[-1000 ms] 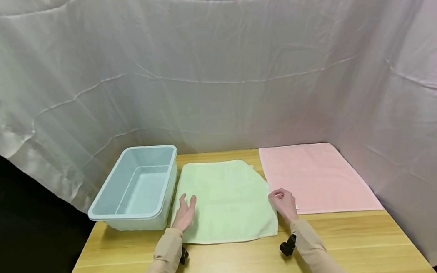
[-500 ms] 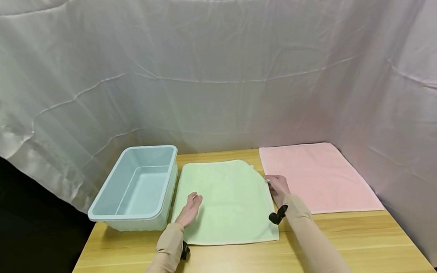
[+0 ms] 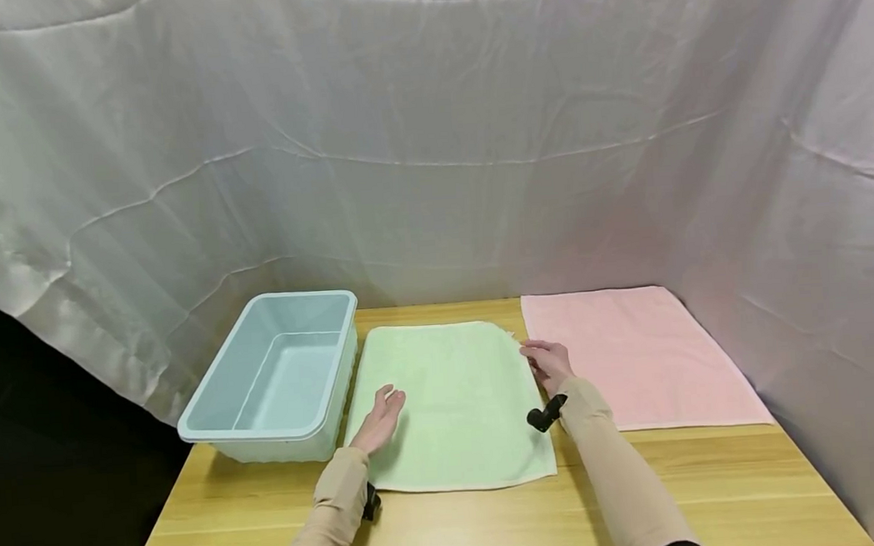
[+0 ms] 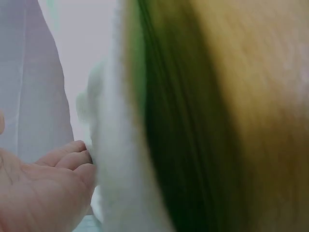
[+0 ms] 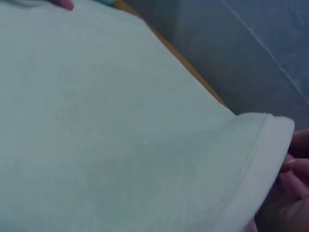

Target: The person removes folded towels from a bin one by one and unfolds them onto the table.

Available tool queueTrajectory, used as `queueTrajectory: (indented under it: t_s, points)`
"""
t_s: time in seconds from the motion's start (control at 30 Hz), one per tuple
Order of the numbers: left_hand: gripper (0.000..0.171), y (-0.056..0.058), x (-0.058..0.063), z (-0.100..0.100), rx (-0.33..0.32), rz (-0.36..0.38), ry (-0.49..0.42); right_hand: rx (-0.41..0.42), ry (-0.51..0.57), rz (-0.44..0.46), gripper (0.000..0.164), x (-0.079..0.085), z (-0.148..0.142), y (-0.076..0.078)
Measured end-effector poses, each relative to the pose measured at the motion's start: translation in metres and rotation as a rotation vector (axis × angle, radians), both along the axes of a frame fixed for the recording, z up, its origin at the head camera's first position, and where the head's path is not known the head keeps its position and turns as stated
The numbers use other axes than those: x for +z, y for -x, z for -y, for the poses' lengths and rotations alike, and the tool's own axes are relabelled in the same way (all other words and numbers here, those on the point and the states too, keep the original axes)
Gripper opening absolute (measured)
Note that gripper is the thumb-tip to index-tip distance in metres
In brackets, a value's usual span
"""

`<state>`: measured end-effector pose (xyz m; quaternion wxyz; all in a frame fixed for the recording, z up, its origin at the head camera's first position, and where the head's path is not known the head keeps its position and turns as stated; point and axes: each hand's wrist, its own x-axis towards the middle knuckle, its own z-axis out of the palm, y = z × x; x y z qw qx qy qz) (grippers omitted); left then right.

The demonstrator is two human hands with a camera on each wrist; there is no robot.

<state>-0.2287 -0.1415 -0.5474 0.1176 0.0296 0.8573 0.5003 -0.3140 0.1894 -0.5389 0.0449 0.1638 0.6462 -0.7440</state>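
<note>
A pale green towel (image 3: 445,406) lies spread on the table, its far right corner slanted instead of square. My left hand (image 3: 380,421) is over the towel's left part, palm turned inward and fingers loosely extended, holding nothing. At the towel's far right side, my right hand (image 3: 550,363) pinches the edge with bent fingers. In the right wrist view the hemmed towel edge (image 5: 256,169) is raised and curved, and the fingers (image 5: 297,169) are partly hidden behind it. The left wrist view shows the left hand (image 4: 48,193) close beside a blurred, pale towel edge (image 4: 125,159).
A light blue plastic basin (image 3: 266,434) stands left of the green towel. To the right, a pink towel (image 3: 638,361) lies flat near the back edge of the wooden table (image 3: 467,526). Grey curtains (image 3: 429,140) hang behind and at the right.
My right hand has moved away from me along the green towel's right edge, toward its far corner. The left hand has shifted slightly right and inward. The towel's far right outline has become rounder.
</note>
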Motion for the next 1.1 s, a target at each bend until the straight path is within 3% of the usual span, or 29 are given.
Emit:
queueTrajectory:
  t_s: [0.13, 0.2, 0.27, 0.4, 0.47, 0.8, 1.1]
  points:
    - [0.066, 0.001, 0.0, 0.001, 0.003, 0.002, 0.011, 0.004, -0.063, -0.22, 0.042, 0.012, 0.009, 0.004]
    - [0.066, 0.001, 0.001, 0.001, 0.006, 0.0, 0.018, 0.009, -0.113, -0.286, 0.043, 0.015, 0.01, 0.004]
    - [0.066, 0.001, 0.002, 0.001, 0.007, 0.001, 0.019, 0.013, -0.211, -0.273, 0.047, 0.014, 0.007, 0.001]
    - [0.067, 0.0, 0.002, 0.001, -0.003, 0.002, 0.024, 0.088, -0.429, -0.095, 0.056, 0.003, -0.003, -0.006]
    - [0.068, 0.0, 0.001, 0.001, -0.007, 0.003, 0.02, 0.123, -0.528, -0.065, 0.057, -0.002, -0.008, -0.01]
    - [0.068, 0.0, -0.001, 0.0, -0.01, 0.002, 0.022, 0.091, -0.576, -0.124, 0.039, -0.01, -0.007, -0.02]
    - [0.067, 0.0, 0.001, -0.001, -0.005, 0.007, 0.025, 0.253, -0.71, -0.205, 0.031, -0.012, 0.006, -0.043]
